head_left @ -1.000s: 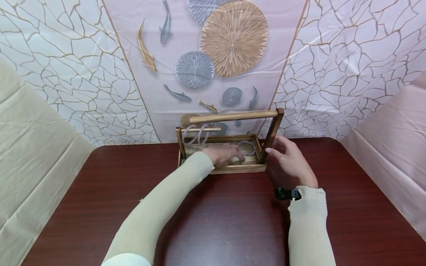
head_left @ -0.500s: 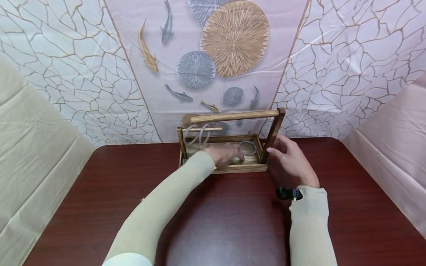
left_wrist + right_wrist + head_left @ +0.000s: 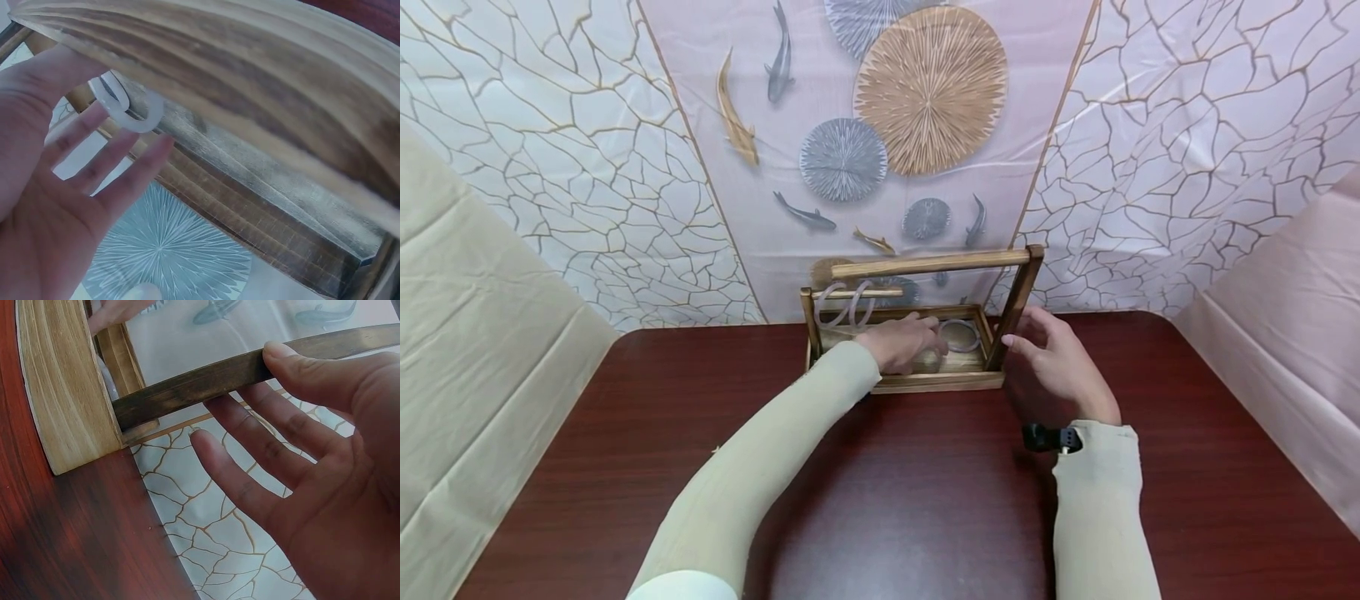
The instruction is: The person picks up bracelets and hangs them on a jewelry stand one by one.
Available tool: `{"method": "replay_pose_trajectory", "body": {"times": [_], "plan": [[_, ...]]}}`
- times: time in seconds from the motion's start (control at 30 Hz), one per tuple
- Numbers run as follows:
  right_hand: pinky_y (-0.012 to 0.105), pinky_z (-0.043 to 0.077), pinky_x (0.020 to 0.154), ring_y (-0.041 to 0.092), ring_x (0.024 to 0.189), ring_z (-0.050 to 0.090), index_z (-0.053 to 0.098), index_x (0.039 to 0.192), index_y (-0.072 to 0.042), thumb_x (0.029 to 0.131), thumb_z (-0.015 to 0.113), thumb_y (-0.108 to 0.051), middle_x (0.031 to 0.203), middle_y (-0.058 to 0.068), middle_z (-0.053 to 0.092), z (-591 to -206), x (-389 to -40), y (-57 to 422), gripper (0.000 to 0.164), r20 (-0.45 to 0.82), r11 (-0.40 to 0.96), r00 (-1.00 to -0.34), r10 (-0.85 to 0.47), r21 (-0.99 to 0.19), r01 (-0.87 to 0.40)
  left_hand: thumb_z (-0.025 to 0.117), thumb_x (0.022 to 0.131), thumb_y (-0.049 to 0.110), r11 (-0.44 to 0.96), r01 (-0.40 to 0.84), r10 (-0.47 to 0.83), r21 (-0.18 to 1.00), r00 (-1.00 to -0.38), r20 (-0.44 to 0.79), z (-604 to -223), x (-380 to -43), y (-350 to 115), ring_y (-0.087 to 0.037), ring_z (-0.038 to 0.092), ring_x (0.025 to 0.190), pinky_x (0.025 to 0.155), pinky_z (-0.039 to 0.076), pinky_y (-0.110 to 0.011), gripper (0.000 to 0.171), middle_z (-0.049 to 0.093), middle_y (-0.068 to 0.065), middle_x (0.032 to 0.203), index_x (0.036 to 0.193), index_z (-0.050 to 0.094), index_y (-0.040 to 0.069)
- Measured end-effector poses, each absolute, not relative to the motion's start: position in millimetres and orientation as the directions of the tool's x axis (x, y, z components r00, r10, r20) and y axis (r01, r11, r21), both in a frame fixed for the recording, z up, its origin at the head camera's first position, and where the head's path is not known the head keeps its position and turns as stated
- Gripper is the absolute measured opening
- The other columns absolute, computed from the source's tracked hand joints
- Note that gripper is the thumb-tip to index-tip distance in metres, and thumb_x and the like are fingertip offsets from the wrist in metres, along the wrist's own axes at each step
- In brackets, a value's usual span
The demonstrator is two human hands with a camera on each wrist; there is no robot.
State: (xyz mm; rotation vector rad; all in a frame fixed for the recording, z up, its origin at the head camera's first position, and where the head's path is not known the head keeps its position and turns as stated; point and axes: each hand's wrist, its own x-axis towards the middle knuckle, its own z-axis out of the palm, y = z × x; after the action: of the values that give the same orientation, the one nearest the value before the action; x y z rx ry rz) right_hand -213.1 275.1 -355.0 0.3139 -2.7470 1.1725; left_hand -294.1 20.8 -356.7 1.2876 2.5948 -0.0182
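Note:
A wooden jewelry stand (image 3: 940, 382) has a shallow tray, two upright posts and two bars at different heights. Two pale, translucent bangles (image 3: 861, 304) hang on the lower bar at left. Another bangle (image 3: 959, 336) lies at the right end of the tray. My left hand (image 3: 901, 343) is over the tray, its fingers curled at a pale bangle (image 3: 147, 119); in the left wrist view its thumb is partly hidden behind the tray's front wall. My right hand (image 3: 1060, 358) holds the right post (image 3: 200, 387), thumb on one side and fingers on the other.
The stand is near the back edge of a dark red-brown table (image 3: 910, 492). Behind it hangs a patterned cloth (image 3: 842, 225) with fish and round motifs. Plain beige cloth (image 3: 490, 333) closes off the left side, with more on the right.
The left hand's fingers, earlier reaching down into the tray, have drawn up and back slightly with a bangle tilted at them. My right hand stays at the post.

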Motion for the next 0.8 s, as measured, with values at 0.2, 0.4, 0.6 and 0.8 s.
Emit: {"method": "replay_pose_trajectory", "body": {"times": [0.2,0.4,0.6,0.8], "plan": [[0.034,0.045,0.090,0.023,0.106,0.059,0.058,0.131,-0.009,0.103,0.061,-0.020,0.115,0.012,0.067,-355,-213,275,0.030,0.215,0.678,-0.966,-0.140,-0.690,-0.252,0.080,0.084,0.005,0.617,0.781,0.780,0.095,-0.591,-0.206,-356,-295,19,-0.026,0.045,0.135,0.100,0.053,-0.035,0.066,0.043,-0.004,0.154,0.142,0.059,0.030],[0.035,0.044,0.091,0.023,0.106,0.059,0.058,0.130,-0.008,0.103,0.061,-0.019,0.114,0.012,0.067,-355,-213,275,0.029,0.216,0.678,-0.967,-0.138,-0.691,-0.251,0.083,0.080,0.012,0.595,0.799,0.800,0.090,-0.577,-0.167,-354,-295,16,-0.026,0.043,0.136,0.101,0.054,-0.037,0.065,0.043,-0.005,0.153,0.139,0.060,0.029],[0.040,0.044,0.092,0.025,0.106,0.058,0.058,0.129,-0.008,0.103,0.061,-0.019,0.112,0.013,0.065,-355,-213,275,0.028,0.217,0.678,-0.966,-0.138,-0.691,-0.252,0.086,0.080,0.018,0.581,0.812,0.810,0.042,-0.573,-0.129,-352,-294,13,-0.024,0.044,0.134,0.098,0.055,-0.036,0.071,0.042,-0.003,0.154,0.144,0.056,0.029],[0.044,0.044,0.095,0.027,0.108,0.059,0.057,0.127,-0.007,0.104,0.060,-0.019,0.112,0.014,0.063,-354,-213,275,0.027,0.209,0.670,-0.968,-0.139,-0.700,-0.247,0.087,0.080,0.017,0.582,0.810,0.812,0.069,-0.574,-0.102,-350,-293,10,-0.020,0.043,0.132,0.092,0.056,-0.033,0.073,0.041,0.001,0.153,0.145,0.055,0.029]]}}
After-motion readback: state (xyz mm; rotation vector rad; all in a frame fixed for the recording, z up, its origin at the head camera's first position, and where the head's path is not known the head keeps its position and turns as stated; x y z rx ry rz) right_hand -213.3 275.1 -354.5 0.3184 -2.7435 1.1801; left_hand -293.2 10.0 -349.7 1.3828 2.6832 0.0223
